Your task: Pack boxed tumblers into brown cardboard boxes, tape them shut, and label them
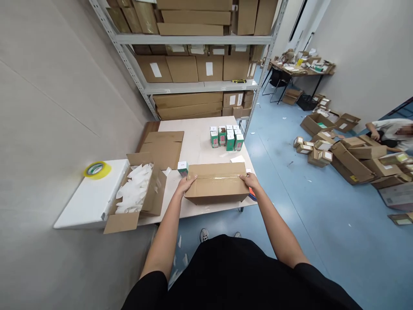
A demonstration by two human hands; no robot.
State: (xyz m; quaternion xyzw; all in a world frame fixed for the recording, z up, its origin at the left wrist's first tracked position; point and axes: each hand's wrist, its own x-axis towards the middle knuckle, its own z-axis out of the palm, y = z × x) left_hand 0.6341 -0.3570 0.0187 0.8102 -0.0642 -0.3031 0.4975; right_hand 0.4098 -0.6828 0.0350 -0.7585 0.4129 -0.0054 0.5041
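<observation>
A closed brown cardboard box, with clear tape along its top seam, is held between my two hands at the table's front edge. My left hand grips its left end, thumb on top. My right hand has hold of the right end in the same way; the fingers under both ends are hidden. Just behind the box's left corner stands a small green and white box. Several more green and white boxes stand grouped toward the back right of the table. A red and blue item shows partly beside my right hand.
Left of the table, an open carton holds white paper-like pieces, and a yellow tape roll lies on a white block. Flattened cardboard lies on the table. Shelving stands behind. A person sits among cartons at right.
</observation>
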